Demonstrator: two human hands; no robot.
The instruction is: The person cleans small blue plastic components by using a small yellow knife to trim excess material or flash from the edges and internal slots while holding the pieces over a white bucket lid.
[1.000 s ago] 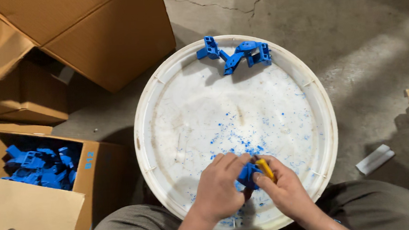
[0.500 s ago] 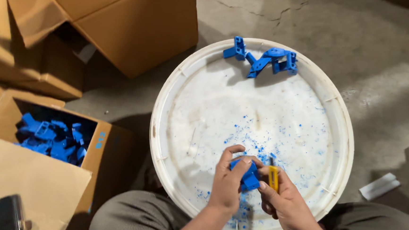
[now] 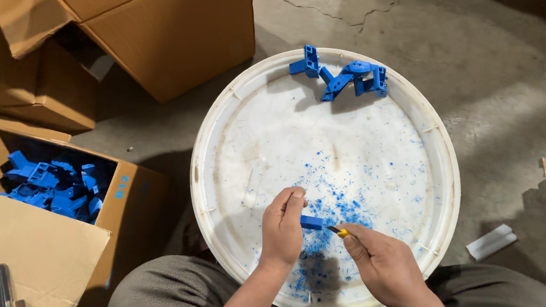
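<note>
Head view: left hand (image 3: 283, 230) pinches a small blue plastic part (image 3: 311, 222) over the near side of the round white lid (image 3: 222, 144). The right hand (image 3: 381, 264) is fisted on a yellow-handled knife (image 3: 338, 231) — tip touching the part. Blue shavings (image 3: 327, 210) lie on the lid under the hands. Trimmed blue pieces (image 3: 344, 78) sit at the lid's far rim. A cardboard box (image 3: 124, 194) of blue parts (open) stands left of the lid.
</note>
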